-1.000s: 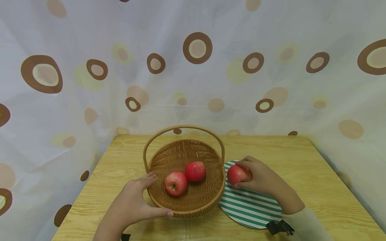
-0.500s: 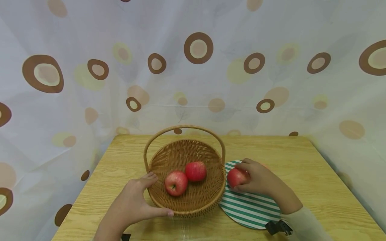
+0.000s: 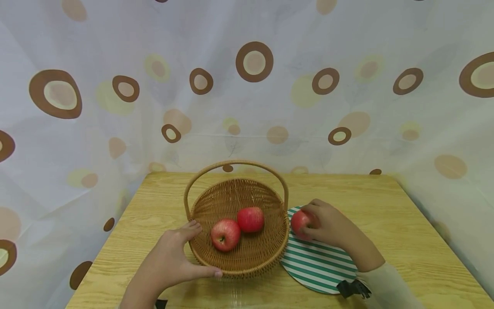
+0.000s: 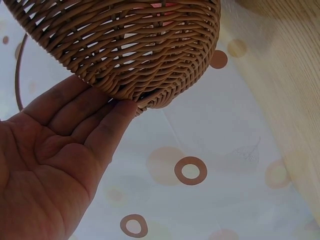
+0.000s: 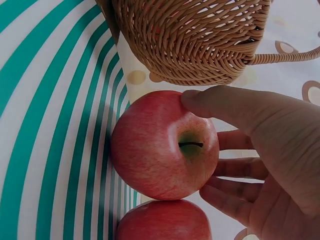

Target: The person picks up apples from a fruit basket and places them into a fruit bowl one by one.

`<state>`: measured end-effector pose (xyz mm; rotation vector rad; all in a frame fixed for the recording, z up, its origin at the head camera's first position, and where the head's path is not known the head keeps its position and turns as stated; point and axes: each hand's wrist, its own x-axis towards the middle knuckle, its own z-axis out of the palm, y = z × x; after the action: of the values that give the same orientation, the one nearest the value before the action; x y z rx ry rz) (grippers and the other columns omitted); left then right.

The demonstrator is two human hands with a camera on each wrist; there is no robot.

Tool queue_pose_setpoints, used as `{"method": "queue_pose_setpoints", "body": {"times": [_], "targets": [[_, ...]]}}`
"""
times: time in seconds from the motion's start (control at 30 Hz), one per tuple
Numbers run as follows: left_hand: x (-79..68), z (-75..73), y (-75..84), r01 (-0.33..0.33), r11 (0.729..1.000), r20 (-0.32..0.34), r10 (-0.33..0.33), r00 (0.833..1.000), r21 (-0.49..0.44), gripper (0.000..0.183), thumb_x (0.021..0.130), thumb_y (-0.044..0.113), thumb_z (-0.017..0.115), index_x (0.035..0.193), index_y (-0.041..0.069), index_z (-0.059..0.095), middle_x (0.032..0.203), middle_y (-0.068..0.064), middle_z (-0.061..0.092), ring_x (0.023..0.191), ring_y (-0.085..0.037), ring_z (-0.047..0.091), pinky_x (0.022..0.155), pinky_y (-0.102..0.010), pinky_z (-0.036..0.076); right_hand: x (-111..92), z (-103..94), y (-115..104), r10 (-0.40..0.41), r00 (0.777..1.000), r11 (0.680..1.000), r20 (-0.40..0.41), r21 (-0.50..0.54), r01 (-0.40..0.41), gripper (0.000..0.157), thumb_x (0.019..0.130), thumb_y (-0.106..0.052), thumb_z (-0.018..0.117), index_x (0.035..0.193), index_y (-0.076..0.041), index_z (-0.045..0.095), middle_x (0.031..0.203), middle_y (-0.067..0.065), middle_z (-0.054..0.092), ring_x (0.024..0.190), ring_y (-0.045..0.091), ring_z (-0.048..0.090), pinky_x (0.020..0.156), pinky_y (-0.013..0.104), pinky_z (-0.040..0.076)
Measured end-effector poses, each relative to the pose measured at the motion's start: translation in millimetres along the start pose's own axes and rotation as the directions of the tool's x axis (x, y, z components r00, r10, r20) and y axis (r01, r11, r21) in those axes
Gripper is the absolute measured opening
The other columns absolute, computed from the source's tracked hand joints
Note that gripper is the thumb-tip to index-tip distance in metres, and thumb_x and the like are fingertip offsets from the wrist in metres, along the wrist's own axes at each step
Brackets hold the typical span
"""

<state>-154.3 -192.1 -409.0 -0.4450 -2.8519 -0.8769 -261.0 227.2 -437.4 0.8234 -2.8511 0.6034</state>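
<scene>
A wicker basket point(image 3: 270, 253) with a tall arched handle holds two red apples, one apple point(image 3: 225, 235) with its stem toward me and another apple point(image 3: 251, 219) behind it. My left hand point(image 3: 170, 257) rests against the basket's left side, thumb spread along the front rim. In the left wrist view its straight fingers point(image 4: 107, 130) touch the woven edge. Right of the basket, my right hand point(image 3: 328, 225) holds an apple point(image 5: 155, 145) between thumb and fingers, over the striped mat. A further apple point(image 5: 165, 222) sits against it, hidden by the hand in the head view.
The round green-and-white striped mat point(image 3: 316, 268) lies close beside the basket's right side. Everything stands on a wooden table point(image 3: 405, 249), with a patterned sheet point(image 3: 254, 107) hanging behind and at both sides.
My right hand has shifted very slightly on the apple, and the apple has turned or moved a little under it. The left hand and basket stay put.
</scene>
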Motion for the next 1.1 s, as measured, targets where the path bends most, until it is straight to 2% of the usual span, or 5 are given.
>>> {"method": "queue_pose_setpoints", "body": {"times": [0.4, 0.6, 0.73, 1.1], "targets": [[0.1, 0.2, 0.1, 0.001, 1.000, 0.003, -0.001, 1.000, -0.005, 0.118, 0.058, 0.088, 0.083, 0.135, 0.000, 0.071, 0.140, -0.022, 0.068, 0.138, -0.039, 0.062, 0.108, -0.056, 0.056, 1.9, 1.6, -2.9, -0.058, 0.994, 0.997, -0.091, -0.050, 0.054, 0.032, 0.087, -0.020, 0.088, 0.112, -0.004, 0.077, 0.110, 0.006, 0.072, 0.100, 0.022, 0.070, 0.087, 0.045, 0.064], [-0.1, -0.2, 0.8, 0.011, 1.000, 0.009, -0.011, 1.000, -0.010, 0.117, 0.058, 0.088, 0.083, 0.135, 0.001, 0.071, 0.141, -0.023, 0.068, 0.139, -0.039, 0.061, 0.109, -0.056, 0.056, 4.3, 4.7, -2.6, -0.059, 0.995, 0.996, -0.080, -0.067, 0.053, 0.044, 0.082, -0.029, 0.091, 0.118, -0.007, 0.077, 0.112, 0.002, 0.072, 0.101, 0.020, 0.068, 0.085, 0.043, 0.062], [-0.2, -0.4, 1.2, 0.014, 1.000, 0.011, -0.014, 1.000, -0.013, 0.117, 0.058, 0.087, 0.083, 0.135, 0.001, 0.071, 0.141, -0.023, 0.068, 0.139, -0.040, 0.061, 0.108, -0.057, 0.056, 5.7, 6.5, -1.5, -0.055, 0.996, 0.997, -0.064, -0.065, 0.050, 0.053, 0.079, -0.029, 0.093, 0.123, -0.007, 0.075, 0.116, 0.003, 0.071, 0.105, 0.021, 0.067, 0.089, 0.044, 0.062], [0.0, -0.6, 1.2, 0.008, 1.000, 0.008, -0.008, 1.000, -0.011, 0.117, 0.058, 0.088, 0.083, 0.135, 0.001, 0.071, 0.141, -0.023, 0.068, 0.139, -0.039, 0.061, 0.109, -0.056, 0.056, 7.3, 7.5, 0.5, -0.085, 0.994, 0.996, -0.066, -0.038, 0.083, 0.052, 0.081, -0.025, 0.093, 0.124, -0.002, 0.074, 0.117, 0.008, 0.073, 0.107, 0.027, 0.069, 0.093, 0.049, 0.062]]}}
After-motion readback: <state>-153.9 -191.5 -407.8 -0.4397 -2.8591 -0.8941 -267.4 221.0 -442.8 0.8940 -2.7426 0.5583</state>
